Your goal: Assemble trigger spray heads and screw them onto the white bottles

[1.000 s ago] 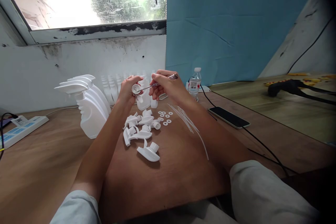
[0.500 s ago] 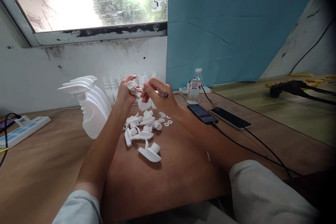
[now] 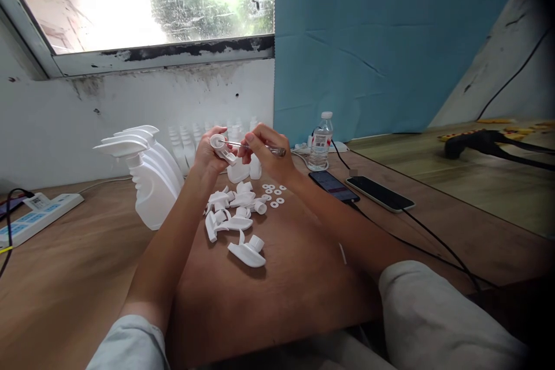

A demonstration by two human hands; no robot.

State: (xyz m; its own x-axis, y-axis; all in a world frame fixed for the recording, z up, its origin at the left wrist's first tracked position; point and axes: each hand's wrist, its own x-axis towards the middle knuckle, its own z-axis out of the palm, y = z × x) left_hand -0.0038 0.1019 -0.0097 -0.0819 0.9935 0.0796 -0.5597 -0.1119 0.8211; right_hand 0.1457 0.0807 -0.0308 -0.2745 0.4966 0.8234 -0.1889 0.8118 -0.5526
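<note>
My left hand (image 3: pixel 205 153) is closed around a white trigger spray head (image 3: pixel 224 153), its round cap opening turned to the right. In my right hand (image 3: pixel 274 156) is a slim screwdriver (image 3: pixel 277 151) with a thin metal shaft and a brownish handle. Its tip reaches the cap opening; whether it touches the inside is too small to tell. Below the hands, several white spray heads (image 3: pixel 243 223) lie in a loose pile on the brown table (image 3: pixel 277 295). Small white ring washers (image 3: pixel 274 204) are scattered to the right of the pile.
White spray bottles (image 3: pixel 158 196) stand in a row at left, with more bottles (image 3: pixel 182 144) along the wall. A water bottle (image 3: pixel 321 144), two phones (image 3: pixel 332 186) with cables, and a power strip (image 3: pixel 47 217) lie around the work area. A blue sheet (image 3: pixel 355 40) covers the wall.
My right hand has drawn slightly right and up with the screwdriver, showing more of its shaft and of the spray head. The pile of spray heads has not moved.
</note>
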